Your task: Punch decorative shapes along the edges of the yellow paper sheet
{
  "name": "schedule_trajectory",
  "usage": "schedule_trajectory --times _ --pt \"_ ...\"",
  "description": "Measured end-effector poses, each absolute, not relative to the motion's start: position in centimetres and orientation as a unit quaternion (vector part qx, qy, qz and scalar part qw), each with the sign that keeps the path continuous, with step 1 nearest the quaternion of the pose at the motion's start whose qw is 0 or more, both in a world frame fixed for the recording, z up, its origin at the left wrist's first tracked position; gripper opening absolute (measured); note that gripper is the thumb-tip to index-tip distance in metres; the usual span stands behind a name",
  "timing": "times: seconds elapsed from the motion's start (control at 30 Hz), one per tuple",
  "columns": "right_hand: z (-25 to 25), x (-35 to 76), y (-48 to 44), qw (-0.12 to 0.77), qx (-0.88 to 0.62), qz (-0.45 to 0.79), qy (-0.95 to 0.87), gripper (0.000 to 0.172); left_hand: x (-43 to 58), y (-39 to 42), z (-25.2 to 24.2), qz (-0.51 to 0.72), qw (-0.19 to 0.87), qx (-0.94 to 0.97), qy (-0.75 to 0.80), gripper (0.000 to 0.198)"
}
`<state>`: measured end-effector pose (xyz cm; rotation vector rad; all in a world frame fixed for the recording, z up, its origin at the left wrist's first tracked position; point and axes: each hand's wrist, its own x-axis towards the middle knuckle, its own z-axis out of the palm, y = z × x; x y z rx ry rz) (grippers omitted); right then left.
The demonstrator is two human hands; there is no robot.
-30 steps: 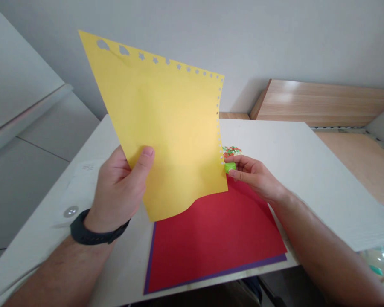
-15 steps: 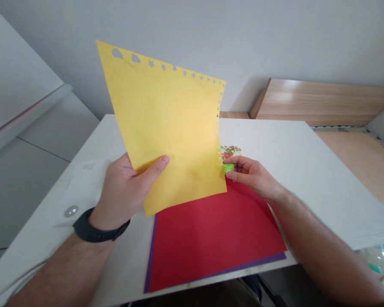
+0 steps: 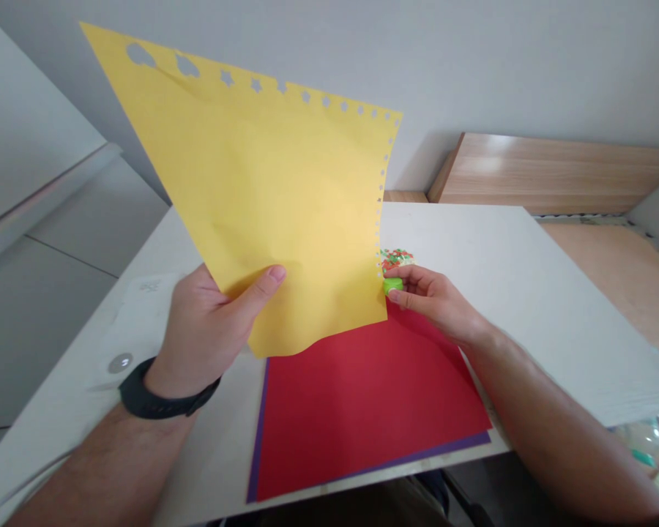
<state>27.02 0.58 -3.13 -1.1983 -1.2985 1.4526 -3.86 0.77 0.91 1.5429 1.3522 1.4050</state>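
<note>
gripped in the left hand [image 3: 211, 326], thumb flat on the near face and fingers out of sight behind: a smooth yellow paper sheet [image 3: 302, 205], tilted upright, slightly bowed, with a gentle wave along the bottom edge. pierced along the top with two large heart-like cutouts, then stars shrinking in size (one broken through the edge), then a line of tiny holes down the right side. pinched between thumb and fingers of the right hand [image 3: 436, 296], right against that perforated side: a small lime-green craft punch [image 3: 394, 286], rounded, seemingly plastic; cannot tell whether clamped over the paper. just beyond the right fingertips, a loose heap of red, green and pale confetti [image 3: 397, 258]. below and between both hands, flat on the smooth white tabletop [image 3: 483, 278], a matte red paper sheet [image 3: 373, 410], with a purple paper sheet [image 3: 255, 446] peeking out underneath. around the left wrist, a dark wristband [image 3: 165, 399]; just left of that, a round silvery disc [image 3: 121, 363].
</note>
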Motion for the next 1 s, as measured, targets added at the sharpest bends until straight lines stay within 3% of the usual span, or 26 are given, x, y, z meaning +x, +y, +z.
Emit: schedule_trajectory --times 1.0 --pt "-2.87 27.03 0.74 0.430 -0.469 0.593 -0.493 0.036 -3.48 0.56 1.13 0.542 0.345 0.584 0.496 0.042"
